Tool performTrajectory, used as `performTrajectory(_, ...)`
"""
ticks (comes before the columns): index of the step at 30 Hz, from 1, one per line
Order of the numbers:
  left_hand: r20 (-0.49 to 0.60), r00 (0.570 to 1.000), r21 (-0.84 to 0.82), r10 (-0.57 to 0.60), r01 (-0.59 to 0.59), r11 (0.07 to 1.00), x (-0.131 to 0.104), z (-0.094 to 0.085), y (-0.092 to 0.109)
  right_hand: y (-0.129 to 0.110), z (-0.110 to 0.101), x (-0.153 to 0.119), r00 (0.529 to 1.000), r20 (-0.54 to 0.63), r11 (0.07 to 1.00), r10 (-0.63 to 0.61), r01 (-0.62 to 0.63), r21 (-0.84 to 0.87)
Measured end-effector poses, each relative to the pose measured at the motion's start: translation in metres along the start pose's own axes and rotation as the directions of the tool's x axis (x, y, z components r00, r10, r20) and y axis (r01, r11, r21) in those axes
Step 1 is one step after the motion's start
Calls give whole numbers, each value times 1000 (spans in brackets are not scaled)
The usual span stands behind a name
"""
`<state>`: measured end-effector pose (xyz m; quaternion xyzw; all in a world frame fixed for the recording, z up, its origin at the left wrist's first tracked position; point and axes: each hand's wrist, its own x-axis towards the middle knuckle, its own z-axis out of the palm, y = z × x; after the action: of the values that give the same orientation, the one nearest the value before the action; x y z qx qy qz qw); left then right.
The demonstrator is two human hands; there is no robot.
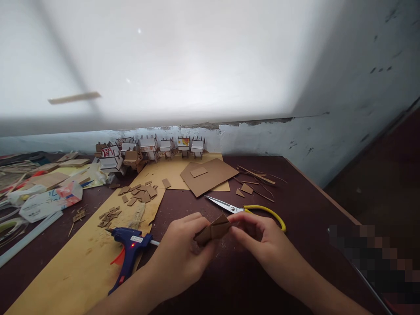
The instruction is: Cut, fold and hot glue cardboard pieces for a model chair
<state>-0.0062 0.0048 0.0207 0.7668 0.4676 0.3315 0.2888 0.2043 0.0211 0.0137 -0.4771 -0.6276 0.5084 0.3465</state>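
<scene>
I see both hands low centre on the table [295, 192], left hand [180, 256] and right hand [262, 240] meeting on a cardboard piece [214, 229]. Glue gun [129, 251] left of them. Scissors [246, 210] just behind. Cardboard models [149, 148] rowed at the back wall.

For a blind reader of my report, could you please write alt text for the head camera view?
Two hands, left hand and right hand, hold a small folded cardboard piece together above a dark table. A blue glue gun lies to the left, yellow-handled scissors just behind, and small cardboard models line the wall.
</scene>
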Motion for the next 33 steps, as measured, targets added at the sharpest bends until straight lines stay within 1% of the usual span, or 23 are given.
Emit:
performTrajectory(2,-25,995,120,100,-96,988,-2,1,-2,2,-1,4,991,1,982,137,-136,129)
performTrajectory(4,-2,981,213,193,-188,959,-3,2,-4,2,-2,5,950,84,912,302,-313,266)
performTrajectory(6,56,948,349,313,-312,884,-5,2,-6,3,-1,5,903,174,840,392,-428,333)
performTrajectory(8,119,888,481,445,-443,757,-5,1,-6,4,0,5,884,225,824,410,-465,324)
performTrajectory(10,150,826,559,543,-524,643,-6,0,-6,6,1,4,886,249,832,392,-457,315)
performTrajectory(11,151,807,576,571,-541,613,-6,0,-6,8,2,5,894,256,840,366,-437,323)
performTrajectory(12,151,801,579,579,-546,605,-7,-1,-5,9,2,5,906,259,848,336,-410,335)
performTrajectory(13,155,812,569,563,-539,621,-7,-1,-5,10,2,5,918,253,861,307,-381,338)
performTrajectory(14,156,830,546,535,-524,654,-7,-1,-4,11,2,5,929,241,879,280,-349,326)
performTrajectory(15,148,857,509,493,-493,706,-7,-1,-3,10,2,5,940,223,900,259,-319,297)
performTrajectory(16,133,889,451,438,-448,772,-7,-1,-2,9,2,4,950,198,922,242,-289,258)
performTrajectory(18,112,946,281,303,-323,904,-8,-1,2,6,2,2,971,143,960,190,-214,180)
performTrajectory(19,115,964,182,239,-257,949,-8,-1,5,4,2,0,982,121,975,148,-165,146)
performTrajectory(21,135,982,5,136,-138,990,-7,-1,8,1,2,-4,993,93,995,68,-75,70)
performTrajectory(22,138,986,-58,96,-89,994,-6,-2,9,-1,2,-6,995,91,999,38,-41,30)
performTrajectory(24,108,994,-144,16,0,990,-4,-3,10,-3,2,-9,994,110,1000,19,-16,-26)
performTrajectory(26,88,993,-234,-76,95,968,0,-5,8,-5,3,-11,991,133,1000,17,-13,-28)
performTrajectory(29,147,974,-408,-173,219,887,3,-6,5,-7,2,-11,986,165,999,-2,-7,52)
performTrajectory(31,201,959,-507,-202,278,816,3,-5,3,-7,1,-10,983,183,992,-12,-10,122)
performTrajectory(33,232,947,-580,-223,318,750,2,-3,2,-7,1,-9,980,197,984,-15,-20,175)
